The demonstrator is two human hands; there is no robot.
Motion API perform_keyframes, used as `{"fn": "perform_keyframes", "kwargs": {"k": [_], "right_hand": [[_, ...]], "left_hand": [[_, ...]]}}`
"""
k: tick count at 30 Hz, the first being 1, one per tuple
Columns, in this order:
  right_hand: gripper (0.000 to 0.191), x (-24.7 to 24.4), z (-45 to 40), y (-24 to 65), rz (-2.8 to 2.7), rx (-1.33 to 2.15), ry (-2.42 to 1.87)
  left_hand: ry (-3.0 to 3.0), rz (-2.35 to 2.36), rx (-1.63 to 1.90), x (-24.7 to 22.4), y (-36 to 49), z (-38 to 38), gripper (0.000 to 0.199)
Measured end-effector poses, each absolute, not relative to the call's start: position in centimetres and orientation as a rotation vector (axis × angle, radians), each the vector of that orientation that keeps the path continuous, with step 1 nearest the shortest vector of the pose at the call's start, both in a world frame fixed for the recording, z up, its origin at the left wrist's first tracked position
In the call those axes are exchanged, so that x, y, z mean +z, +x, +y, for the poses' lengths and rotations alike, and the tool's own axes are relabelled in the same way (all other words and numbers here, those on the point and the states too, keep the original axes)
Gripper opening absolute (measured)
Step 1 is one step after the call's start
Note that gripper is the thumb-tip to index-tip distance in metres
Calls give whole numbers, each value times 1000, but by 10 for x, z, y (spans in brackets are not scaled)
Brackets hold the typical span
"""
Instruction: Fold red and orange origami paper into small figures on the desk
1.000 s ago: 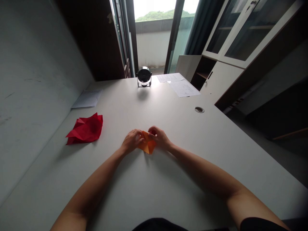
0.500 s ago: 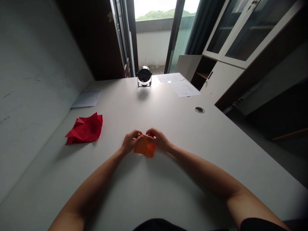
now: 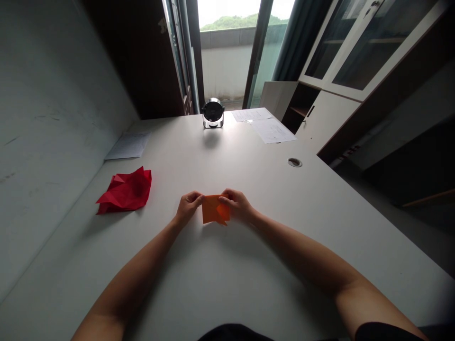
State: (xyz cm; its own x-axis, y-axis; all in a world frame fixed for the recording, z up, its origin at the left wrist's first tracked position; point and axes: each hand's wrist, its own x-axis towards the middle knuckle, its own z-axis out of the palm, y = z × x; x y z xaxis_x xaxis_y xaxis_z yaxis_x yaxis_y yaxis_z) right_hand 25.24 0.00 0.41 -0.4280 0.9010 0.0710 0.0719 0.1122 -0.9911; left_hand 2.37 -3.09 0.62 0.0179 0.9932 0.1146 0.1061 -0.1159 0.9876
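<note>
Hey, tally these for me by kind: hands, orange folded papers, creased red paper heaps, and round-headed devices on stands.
Hands: 2, left hand and right hand
Orange folded paper: 1
Creased red paper heap: 1
Round-headed device on a stand: 1
Total: 5

A broad lane crosses the worktop (image 3: 245, 161) between the black device (image 3: 213, 112) and orange paper (image 3: 211, 209); red paper (image 3: 128, 190) obstructs the left, its height unclear.

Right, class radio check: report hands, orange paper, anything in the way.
Left hand and right hand gripping orange paper near its upper corners. Lower edge uneven. Red sheet apart, to the left, not in the way.
</note>
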Motion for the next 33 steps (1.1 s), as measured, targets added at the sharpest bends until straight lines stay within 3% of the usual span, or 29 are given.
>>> {"fn": "perform_keyframes", "kwargs": {"k": [16,26,33], "right_hand": [[40,6,-1,252,-1629,1405,-979],[49,9,-1,251,-1412,1547,-883],[56,12,5,258,-1431,1587,-751]], "left_hand": [[1778,1257,1054,20,32,-41,32],[1435,1080,965,20,31,-42,38],[1201,1109,1205,6,26,-33,36]]}}
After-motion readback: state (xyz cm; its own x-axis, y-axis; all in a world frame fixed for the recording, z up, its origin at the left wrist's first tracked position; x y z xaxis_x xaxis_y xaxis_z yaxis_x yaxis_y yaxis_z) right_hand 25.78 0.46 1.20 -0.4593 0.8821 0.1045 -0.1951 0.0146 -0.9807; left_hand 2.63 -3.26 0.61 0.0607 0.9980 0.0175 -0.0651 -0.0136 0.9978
